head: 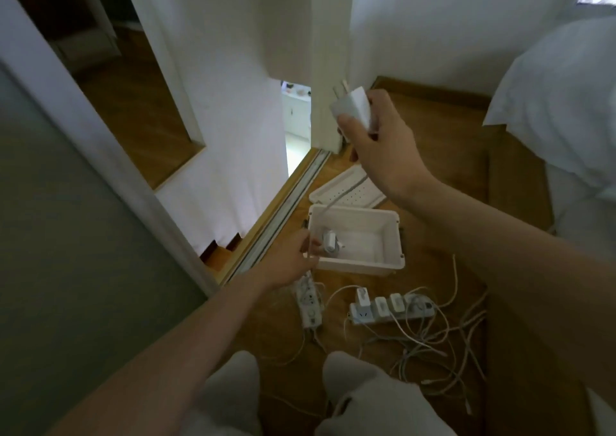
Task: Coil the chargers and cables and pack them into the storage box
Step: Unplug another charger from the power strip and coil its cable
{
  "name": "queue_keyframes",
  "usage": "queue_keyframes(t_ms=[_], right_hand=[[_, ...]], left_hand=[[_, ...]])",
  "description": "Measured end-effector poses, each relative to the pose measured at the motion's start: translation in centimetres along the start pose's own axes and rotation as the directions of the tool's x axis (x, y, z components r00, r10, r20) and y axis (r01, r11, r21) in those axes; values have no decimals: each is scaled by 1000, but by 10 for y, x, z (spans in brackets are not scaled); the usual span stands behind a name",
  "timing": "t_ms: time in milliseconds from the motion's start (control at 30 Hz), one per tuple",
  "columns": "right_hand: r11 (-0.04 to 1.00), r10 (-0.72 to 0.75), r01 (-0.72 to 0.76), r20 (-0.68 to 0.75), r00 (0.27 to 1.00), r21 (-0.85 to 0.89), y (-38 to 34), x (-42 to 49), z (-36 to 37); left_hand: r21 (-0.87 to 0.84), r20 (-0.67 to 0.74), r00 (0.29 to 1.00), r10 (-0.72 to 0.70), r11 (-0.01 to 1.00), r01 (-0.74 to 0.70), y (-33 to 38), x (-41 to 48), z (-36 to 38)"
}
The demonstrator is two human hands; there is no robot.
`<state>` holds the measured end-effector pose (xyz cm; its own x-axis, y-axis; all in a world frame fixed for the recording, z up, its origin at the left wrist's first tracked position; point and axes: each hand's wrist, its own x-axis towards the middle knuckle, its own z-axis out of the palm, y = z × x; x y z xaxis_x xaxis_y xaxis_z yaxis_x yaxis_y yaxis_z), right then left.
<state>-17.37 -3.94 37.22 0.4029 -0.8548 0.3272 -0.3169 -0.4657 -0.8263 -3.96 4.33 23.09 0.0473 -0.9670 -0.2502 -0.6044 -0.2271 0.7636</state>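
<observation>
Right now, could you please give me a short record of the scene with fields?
right hand: holds charger raised, cable hanging toward box
left hand: at box's left rim, grip unclear
box: open, second charger inside
lid: on floor behind box
left strip: on floor
right strip: plugged chargers in it
loose cables: tangled on floor

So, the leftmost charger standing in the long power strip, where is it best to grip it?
Pinch the leftmost charger by its white body from above, on its front and back faces. It stands upright in the power strip, and a neighbouring charger sits close beside it, so those faces look freest.
</observation>
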Motion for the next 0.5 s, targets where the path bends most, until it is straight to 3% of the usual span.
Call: queue_keyframes(t_ms=[67,133,267,333,433,500], right_hand=[[997,1,7,105,994,-74,-14,-6,-6],[982,8,36,232,973,-185,-13,-15,-4],[954,72,44,368,927,-296,-11,-48,16],[961,87,31,408,909,-274,-8,-63,29],[921,69,113,442,895,-373,5,-78,47],[938,73,85,433,898,-335,11,-87,58]], left_hand=[[-116,-111,992,54,991,-66,18,-17,-13],[-325,-173,985,20,943,-77,40,-31,-21],[-675,-152,988,-17,732,-92,66,-54,-27],[-767,-104,992,-68,641,-36,68,-60,-27],[-811,-70,981,-180,583,49,66,-69,-27],[-833,-61,960,-273,544,102,66,-74,-27]])
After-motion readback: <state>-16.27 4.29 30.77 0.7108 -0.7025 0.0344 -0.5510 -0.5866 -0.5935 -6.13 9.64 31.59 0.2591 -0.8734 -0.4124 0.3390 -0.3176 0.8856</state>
